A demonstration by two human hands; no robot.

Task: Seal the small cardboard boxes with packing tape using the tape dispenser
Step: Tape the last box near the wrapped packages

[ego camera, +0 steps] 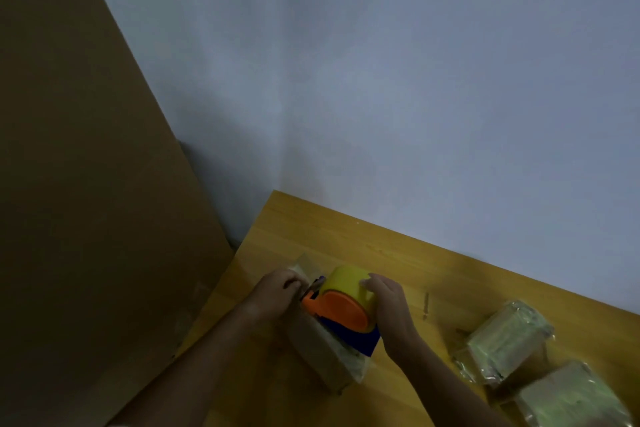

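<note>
The right hand (pixel 389 308) is curling round the far side of the yellow tape roll on the dispenser (pixel 341 308), fingers wrapped over it. The left hand (pixel 277 288) is pinching at the dispenser's front end, where the tape leaves it; what exactly sits between its fingers is too blurred to tell. The dispenser is resting on top of a box (pixel 322 357) near the table's (pixel 398 253) left edge, close to its far left corner. Two taped boxes (pixel 509 340) are lying together at the table's right, well apart from the hands. A brown board (pixel 86 184) is leaning against the wall (pixel 381 62) beyond the left edge.
</note>
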